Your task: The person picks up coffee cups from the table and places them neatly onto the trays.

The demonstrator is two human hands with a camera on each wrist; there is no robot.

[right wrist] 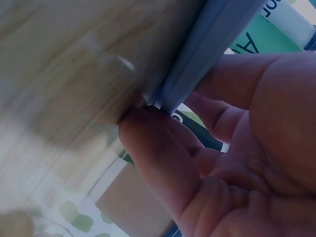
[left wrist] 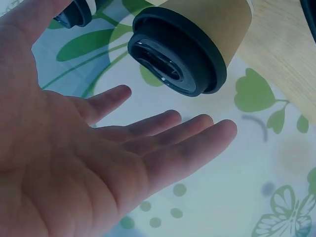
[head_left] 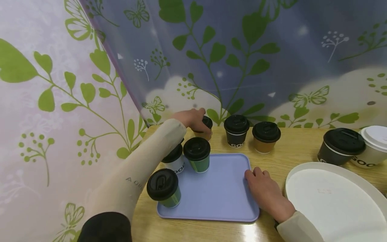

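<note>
My left hand (head_left: 193,117) reaches to the table's back left corner, over a brown paper cup with a black lid (head_left: 207,130). In the left wrist view the left hand (left wrist: 148,138) has straight, spread fingers and holds nothing; the brown cup (left wrist: 197,39) lies just beyond its fingertips. My right hand (head_left: 260,188) pinches the right rim of a light blue tray (head_left: 223,191), thumb against the edge (right wrist: 197,59). Two green cups with black lids (head_left: 197,155) (head_left: 164,189) stand on the tray's left side. A white cup (head_left: 176,162) is partly hidden by my left arm.
A black cup (head_left: 236,131) and another brown cup (head_left: 266,137) stand behind the tray. At the right are a grey cup (head_left: 340,148), a white-lidded cup (head_left: 374,144) and a big white round tray (head_left: 332,201). Leaf-patterned curtains close off the back and left.
</note>
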